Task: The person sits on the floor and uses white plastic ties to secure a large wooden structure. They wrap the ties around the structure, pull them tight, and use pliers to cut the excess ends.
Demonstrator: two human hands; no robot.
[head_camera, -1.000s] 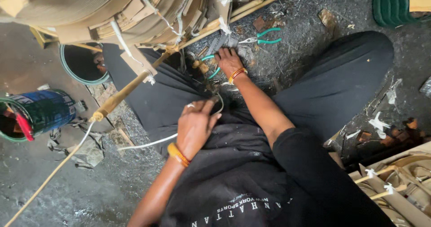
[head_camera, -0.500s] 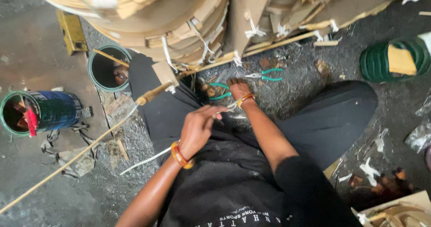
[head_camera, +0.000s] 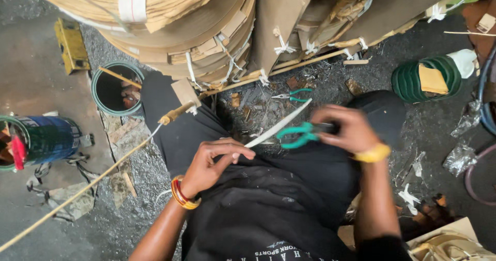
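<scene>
1. Seated on the dark ground, I pinch a thin pale strip (head_camera: 279, 124) between thumb and fingertips of my left hand (head_camera: 212, 163); the grip is closed on its near end, and the strip slants up and to the right across my lap.
2. My right hand (head_camera: 349, 129) is curled tight around a pair of green-handled pliers (head_camera: 299, 135), held just right of the strip's middle. The hand is blurred, and I cannot tell whether the tool's tip touches the strip.
3. Red and orange bangles (head_camera: 182, 194) circle my left wrist; a yellow band (head_camera: 373, 153) circles my right.
4. A second green-handled tool (head_camera: 292, 95) lies on the ground beyond my knees, near the foot of a big stack of coiled pale strips (head_camera: 175, 13).
5. A long cane (head_camera: 88, 186) runs from the far stack down past my left leg to the near left corner.
6. To the left stand a green-rimmed tin (head_camera: 111, 88) and a blue tin (head_camera: 44, 139); far right lies a green coil (head_camera: 416, 80).
</scene>
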